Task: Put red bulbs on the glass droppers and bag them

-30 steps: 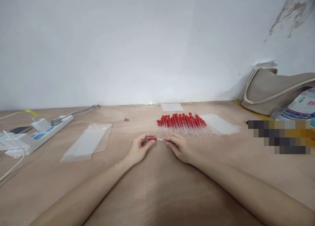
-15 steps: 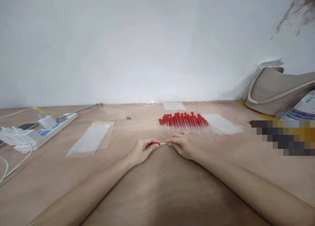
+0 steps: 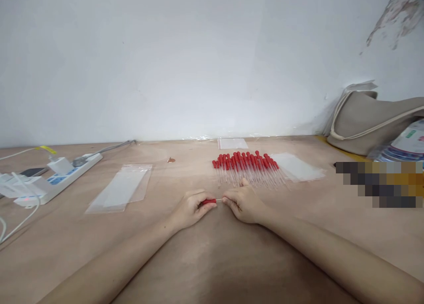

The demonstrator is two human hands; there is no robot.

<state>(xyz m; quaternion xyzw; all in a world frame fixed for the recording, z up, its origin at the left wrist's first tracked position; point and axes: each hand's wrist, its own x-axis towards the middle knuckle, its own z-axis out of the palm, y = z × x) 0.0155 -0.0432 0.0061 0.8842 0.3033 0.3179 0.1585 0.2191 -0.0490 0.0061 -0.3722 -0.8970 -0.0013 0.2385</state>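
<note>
Between my two hands lies one dropper (image 3: 209, 201), level, with a red rubber bulb and a thin clear tube. My left hand (image 3: 194, 208) is closed on its red bulb. The fingers of my right hand (image 3: 243, 204) pinch the clear tube close to the bulb, and they hide its far end. Just beyond my right hand, a row of several red-bulbed droppers (image 3: 245, 163) rests on the table, bulbs toward the wall and tubes toward me.
Clear zip bags (image 3: 121, 189) lie on the left of the table (image 3: 185, 260); more clear bags (image 3: 298, 166) are right of the row. A small bag (image 3: 232, 143) lies by the wall. A power strip (image 3: 59, 180) with chargers stands far left, a grey bag (image 3: 371, 123) far right.
Both hands have come slightly nearer to me with the dropper. More of the red bulb now shows between my left fingers. The view has shifted a little.
</note>
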